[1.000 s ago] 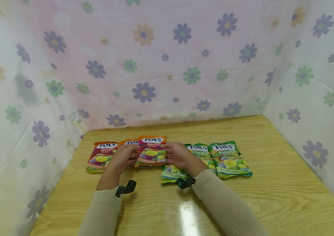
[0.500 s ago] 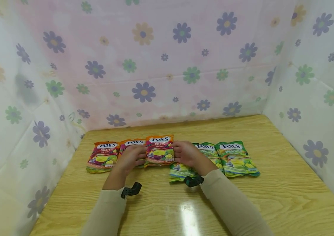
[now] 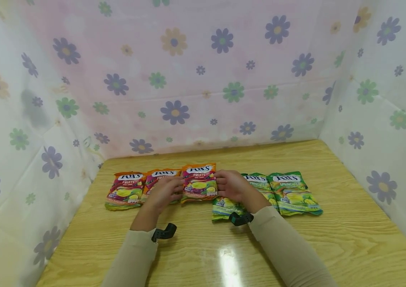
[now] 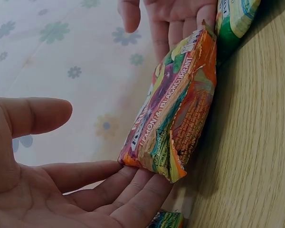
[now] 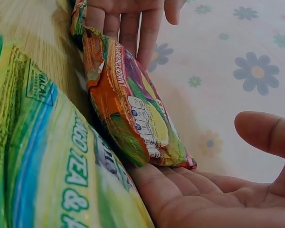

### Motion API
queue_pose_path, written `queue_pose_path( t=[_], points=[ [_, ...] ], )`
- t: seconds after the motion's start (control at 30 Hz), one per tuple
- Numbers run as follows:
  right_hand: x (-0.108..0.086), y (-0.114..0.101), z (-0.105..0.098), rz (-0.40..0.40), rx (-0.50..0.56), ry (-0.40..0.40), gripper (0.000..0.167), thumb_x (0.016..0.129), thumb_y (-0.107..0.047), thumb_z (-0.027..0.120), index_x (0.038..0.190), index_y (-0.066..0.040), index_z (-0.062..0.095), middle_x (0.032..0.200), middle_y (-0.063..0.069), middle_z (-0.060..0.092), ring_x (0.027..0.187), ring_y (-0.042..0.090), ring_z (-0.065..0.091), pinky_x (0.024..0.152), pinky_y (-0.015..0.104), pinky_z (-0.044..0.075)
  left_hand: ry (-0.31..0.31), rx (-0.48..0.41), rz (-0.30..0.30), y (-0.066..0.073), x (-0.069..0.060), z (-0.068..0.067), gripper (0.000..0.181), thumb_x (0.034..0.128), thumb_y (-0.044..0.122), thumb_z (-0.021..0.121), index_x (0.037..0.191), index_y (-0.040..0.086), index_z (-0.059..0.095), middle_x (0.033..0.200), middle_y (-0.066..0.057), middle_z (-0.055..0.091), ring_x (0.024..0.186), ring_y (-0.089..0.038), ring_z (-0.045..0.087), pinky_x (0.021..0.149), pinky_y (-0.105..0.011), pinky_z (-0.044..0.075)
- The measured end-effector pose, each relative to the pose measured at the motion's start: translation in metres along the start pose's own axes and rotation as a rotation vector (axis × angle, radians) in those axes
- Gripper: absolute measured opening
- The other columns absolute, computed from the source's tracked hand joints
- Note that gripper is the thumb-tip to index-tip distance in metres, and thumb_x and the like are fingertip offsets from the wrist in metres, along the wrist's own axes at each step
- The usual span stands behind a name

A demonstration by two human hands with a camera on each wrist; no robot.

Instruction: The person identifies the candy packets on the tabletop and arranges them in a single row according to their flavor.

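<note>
Between my two hands stands an orange and purple candy bag (image 3: 199,183) marked Fox's Fruits. My left hand (image 3: 166,194) touches its left edge with nearly straight fingers (image 4: 128,190), the thumb apart from it. At the opposite edge, the straight fingers of my right hand (image 3: 234,186) touch the bag, and that thumb is also free. A second fruit candy bag (image 3: 152,179) lies partly behind my left hand, with another fruit candy bag (image 3: 125,190) at its left. Under and beside my right hand lie a green candy bag (image 3: 224,208) and a second green bag (image 3: 260,183).
Another green Spring Tea candy bag (image 3: 294,195) lies at the right end of the row. The wooden table (image 3: 188,255) meets a flowered cloth backdrop (image 3: 203,131) at the back and sides. Dark camera mounts (image 3: 164,232) sit at both wrists.
Both hands have moved right with the fruit candy bag between them. The green bags have slid right too. More of the second fruit bag shows; the leftmost bag has stayed put.
</note>
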State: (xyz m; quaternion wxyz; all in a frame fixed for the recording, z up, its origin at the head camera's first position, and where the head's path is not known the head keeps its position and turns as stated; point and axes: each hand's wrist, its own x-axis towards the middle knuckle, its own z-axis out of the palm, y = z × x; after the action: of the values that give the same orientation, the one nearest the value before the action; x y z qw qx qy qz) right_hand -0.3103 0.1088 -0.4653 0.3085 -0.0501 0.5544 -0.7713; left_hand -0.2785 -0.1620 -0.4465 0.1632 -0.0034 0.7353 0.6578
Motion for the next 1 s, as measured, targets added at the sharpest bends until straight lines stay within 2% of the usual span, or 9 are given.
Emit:
queue_pose_path(
  t=[0.13,0.17,0.2,0.3,0.37,0.4,0.43,0.73,1.0],
  points=[
    [-0.001,0.000,0.000,-0.007,-0.026,0.009,0.061,0.110,-0.022,0.044,0.162,0.002,0.022,0.170,0.025,0.016,0.156,0.043,0.023,0.125,0.057,0.028,-0.010,-0.010,0.005,-0.002,0.001,0.001,0.054,0.1095,0.026,0.051,0.154,-0.003,0.042,0.161,-0.023,0.038,0.148,-0.042,0.039,0.117,-0.057,0.042],
    [-0.001,-0.001,0.001,-0.010,-0.031,0.019,0.053,0.110,-0.022,0.044,0.155,0.004,0.032,0.167,0.026,0.026,0.153,0.042,0.031,0.124,0.054,0.030,-0.005,-0.008,0.007,-0.002,0.002,0.002,0.054,0.1095,0.026,0.050,0.154,-0.003,0.042,0.161,-0.023,0.038,0.149,-0.041,0.039,0.117,-0.057,0.042],
    [0.000,-0.001,0.002,-0.021,-0.041,0.028,0.043,0.109,-0.021,0.045,0.142,0.007,0.042,0.153,0.034,0.040,0.141,0.044,0.046,0.119,0.050,0.037,0.004,-0.005,0.009,-0.002,0.002,0.002,0.054,0.1094,0.026,0.051,0.154,-0.003,0.042,0.162,-0.022,0.038,0.149,-0.041,0.039,0.117,-0.057,0.042],
    [0.000,-0.001,0.008,-0.049,-0.084,0.056,0.050,0.109,-0.020,0.048,0.147,0.011,0.040,0.155,0.039,0.035,0.145,0.049,0.040,0.124,0.051,0.033,0.043,0.017,0.023,-0.002,0.002,0.002,0.053,0.1089,0.026,0.051,0.153,-0.003,0.045,0.162,-0.021,0.039,0.149,-0.039,0.040,0.116,-0.057,0.043],
    [0.000,0.000,0.011,-0.062,-0.093,0.070,0.051,0.108,-0.022,0.049,0.148,0.009,0.041,0.154,0.037,0.037,0.145,0.048,0.040,0.124,0.049,0.033,0.082,0.026,0.019,-0.001,0.001,0.003,0.051,0.1081,0.026,0.052,0.150,-0.002,0.050,0.161,-0.019,0.042,0.148,-0.038,0.043,0.115,-0.055,0.044],
    [0.000,0.000,0.012,-0.070,-0.101,0.070,0.061,0.109,-0.023,0.049,0.159,0.007,0.028,0.165,0.034,0.022,0.154,0.047,0.025,0.127,0.053,0.027,0.100,0.030,0.016,0.000,0.001,0.003,0.050,0.1077,0.026,0.053,0.149,-0.002,0.051,0.160,-0.018,0.044,0.147,-0.038,0.044,0.115,-0.055,0.044],
    [0.000,0.000,0.014,-0.074,-0.112,0.067,0.068,0.110,-0.025,0.047,0.163,0.004,0.017,0.170,0.027,0.009,0.157,0.045,0.013,0.127,0.057,0.021,0.109,0.037,0.015,0.001,0.001,0.002,0.050,0.1077,0.026,0.053,0.148,-0.003,0.052,0.160,-0.019,0.044,0.146,-0.039,0.045,0.114,-0.055,0.045],
    [0.000,0.001,0.019,-0.108,-0.155,0.014,0.065,0.113,-0.034,0.033,0.165,0.000,0.012,0.173,0.022,0.008,0.160,0.039,0.009,0.129,0.055,0.015,0.136,0.040,-0.015,0.004,-0.001,-0.001,0.049,0.1079,0.026,0.053,0.146,-0.005,0.053,0.157,-0.021,0.046,0.145,-0.040,0.047,0.115,-0.053,0.045],
    [0.000,0.000,0.023,-0.106,-0.197,0.038,0.067,0.114,-0.038,0.033,0.165,-0.001,0.011,0.173,0.019,0.009,0.160,0.037,0.011,0.130,0.052,0.018,0.150,0.031,-0.017,0.006,-0.003,-0.003,0.052,0.1091,0.029,0.051,0.148,-0.006,0.050,0.159,-0.021,0.043,0.146,-0.038,0.046,0.116,-0.050,0.043]
  ],
)
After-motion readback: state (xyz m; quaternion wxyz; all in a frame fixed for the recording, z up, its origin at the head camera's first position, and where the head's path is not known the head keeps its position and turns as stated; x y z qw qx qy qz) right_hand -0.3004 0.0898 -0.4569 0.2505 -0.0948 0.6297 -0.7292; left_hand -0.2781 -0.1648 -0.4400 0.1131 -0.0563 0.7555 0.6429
